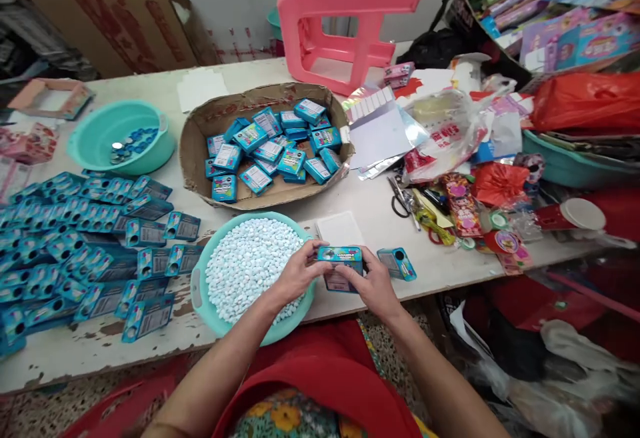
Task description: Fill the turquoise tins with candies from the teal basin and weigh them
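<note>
Between my two hands, over the table's front edge, is a small blue candy box (341,255) with printed lettering on its upper face. My left hand (303,270) grips its left end, fingers and thumb closed on it. On the other end, my right hand (373,283) has its thumb along the near side. Just right of my right hand lies another blue box (397,264) with a dark round hole. Left of my hands stands a turquoise basin (199,285) full of small pale candies (250,268). A white pad (340,228) lies behind the held box.
A cardboard tray (193,158) holds several blue boxes. Rows of blue boxes with holes (90,225) cover the left side. A second turquoise basin (83,138) contains small blue pieces. Scissors (399,198) and clutter lie right; a pink stool (350,45) stands at the back.
</note>
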